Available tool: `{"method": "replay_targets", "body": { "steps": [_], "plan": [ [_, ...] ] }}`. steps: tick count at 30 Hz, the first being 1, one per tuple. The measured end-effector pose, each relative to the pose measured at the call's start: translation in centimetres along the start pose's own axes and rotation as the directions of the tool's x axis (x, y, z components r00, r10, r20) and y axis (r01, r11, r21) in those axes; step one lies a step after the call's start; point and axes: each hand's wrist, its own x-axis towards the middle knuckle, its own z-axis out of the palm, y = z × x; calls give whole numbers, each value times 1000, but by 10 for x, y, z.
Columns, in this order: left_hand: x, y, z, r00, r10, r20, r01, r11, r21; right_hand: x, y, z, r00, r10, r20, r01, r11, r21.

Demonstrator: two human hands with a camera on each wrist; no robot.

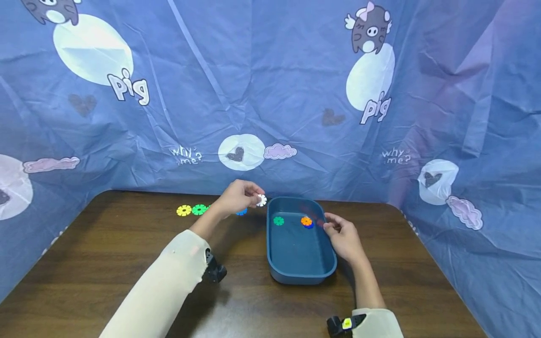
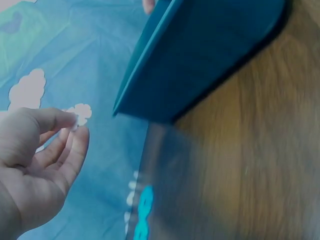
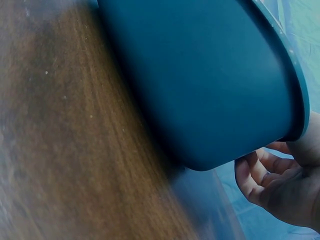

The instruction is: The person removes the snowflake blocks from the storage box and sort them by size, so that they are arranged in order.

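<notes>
Between thumb and fingertips, my left hand pinches a white flower-shaped disc, just outside the far left corner of a dark blue plastic bin. The left wrist view shows the white disc held upright at the fingertips, apart from the bin. At the bin's right side, my right hand grips the rim with thumb and fingers. In the bin lie a green disc and an orange disc overlapping a dark blue one.
On the wooden table, a row left of the bin includes a yellow disc, a green disc and a blue disc; my left hand and forearm partly hide the row. A blue printed cloth hangs behind the table.
</notes>
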Motion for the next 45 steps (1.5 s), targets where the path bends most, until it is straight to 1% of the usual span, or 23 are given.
{"method": "replay_targets", "body": {
  "steps": [5,12,16,20,26,33,37,38,42,45],
  "plan": [
    [-9,-9,-24,999,-37,-22,37,999,9,1,2,0,1000,-12,-7,12,1000,0],
    [-20,-24,-57,994,-73,-83,73,997,5,0,2,-1,1000,-27,-12,27,1000,-1],
    [-29,-31,-75,990,-87,-110,88,996,5,0,1,-1,1000,-17,-8,17,1000,-3],
    [-40,-39,-92,985,-104,-139,108,994,23,1,2,0,1000,-15,-6,15,1000,9],
    [-54,-57,-111,980,-98,-173,109,993,55,1,3,0,1000,-25,-9,25,1000,6],
    [-68,-78,-132,974,-81,-212,111,984,136,1,4,-1,999,-41,-6,41,999,-3],
    [-77,-91,-142,959,-88,-268,128,983,134,0,3,-2,999,-36,-4,36,999,6],
    [-80,-95,-145,955,-97,-282,133,985,114,0,3,-2,999,-35,-5,35,999,7],
    [-90,-109,-151,925,-154,-348,182,982,52,0,4,-2,999,-39,-7,39,999,7],
    [-98,-118,-153,907,-198,-371,212,977,-5,0,4,-1,999,-39,-6,39,999,8]
  ]
}}
